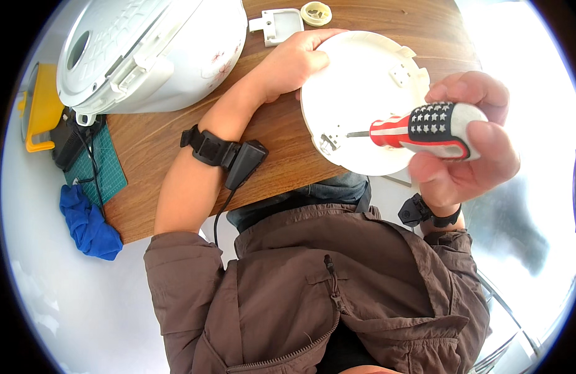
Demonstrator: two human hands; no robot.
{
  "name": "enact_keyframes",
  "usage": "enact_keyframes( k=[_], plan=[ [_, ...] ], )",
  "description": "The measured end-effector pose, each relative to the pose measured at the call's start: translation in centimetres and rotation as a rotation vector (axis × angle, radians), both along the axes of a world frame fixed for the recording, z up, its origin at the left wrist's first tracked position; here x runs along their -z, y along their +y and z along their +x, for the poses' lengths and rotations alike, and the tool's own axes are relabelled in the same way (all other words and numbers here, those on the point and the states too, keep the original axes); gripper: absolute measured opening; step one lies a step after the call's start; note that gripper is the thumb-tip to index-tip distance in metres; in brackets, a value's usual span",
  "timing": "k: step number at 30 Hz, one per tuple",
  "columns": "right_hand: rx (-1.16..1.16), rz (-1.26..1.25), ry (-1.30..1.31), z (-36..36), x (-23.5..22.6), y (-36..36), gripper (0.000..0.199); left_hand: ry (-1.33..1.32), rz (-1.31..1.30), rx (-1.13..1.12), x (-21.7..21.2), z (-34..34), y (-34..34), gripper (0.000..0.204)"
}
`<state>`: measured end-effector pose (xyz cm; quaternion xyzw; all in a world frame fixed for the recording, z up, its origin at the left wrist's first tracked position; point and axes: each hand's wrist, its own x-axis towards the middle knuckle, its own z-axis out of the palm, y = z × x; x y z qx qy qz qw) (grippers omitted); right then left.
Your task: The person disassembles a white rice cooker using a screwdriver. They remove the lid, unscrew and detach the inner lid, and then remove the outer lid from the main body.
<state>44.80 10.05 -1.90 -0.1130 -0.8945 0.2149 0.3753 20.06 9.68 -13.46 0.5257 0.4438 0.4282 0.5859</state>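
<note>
My left hand (293, 64) grips the far left rim of a round white plastic cover (356, 78), with the thumb bent at its edge and part of the fingers hidden. The cover shows its inner side, with small posts and clips near the rim. In my right hand (487, 146) is a screwdriver (434, 128) with a red, white and black star-patterned handle. Its metal shaft points left, over the cover's near left part, close to a small fitting (330, 142). Whether the tip touches anything, I cannot tell.
A white rice cooker (201, 56) with a flower print stands at the far left. Beyond the cover lie a square white plastic part (283, 26) and a cream round cap (316, 13). A green cutting mat (107, 168), blue cloth (88, 224) and yellow object (43, 106) are at left.
</note>
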Motion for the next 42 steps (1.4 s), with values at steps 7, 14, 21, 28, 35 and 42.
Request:
enact_keyframes(
  k=[7, 14, 21, 28, 35, 42],
  plan=[
    [-0.215, -0.129, 0.197, -1.0, 1.1, 1.5, 0.06, 0.004, -0.001, 0.002, -0.2, 0.0, 0.0, 0.057],
    [-0.113, -0.229, 0.184, -1.1, 0.6, 0.1, 0.062, -0.014, 0.002, 0.02, -0.2, -0.1, 0.1, 0.057],
    [-0.062, -0.147, 0.096, -1.1, 0.2, 0.2, 0.062, -0.026, -0.005, 0.013, 0.2, -0.2, 0.0, 0.057],
    [-0.124, -0.062, 0.052, -0.2, 0.0, 0.9, 0.059, 0.001, 0.014, -0.001, 0.4, -0.2, 0.1, 0.057],
    [-0.068, -0.355, 0.356, -0.7, 1.8, -0.5, 0.066, -0.004, 0.015, 0.008, -0.1, 0.0, 0.1, 0.057],
    [0.002, -0.226, 0.308, -1.6, 1.7, -0.4, 0.058, -0.012, 0.01, 0.0, 0.3, -0.1, 0.0, 0.057]
  ],
)
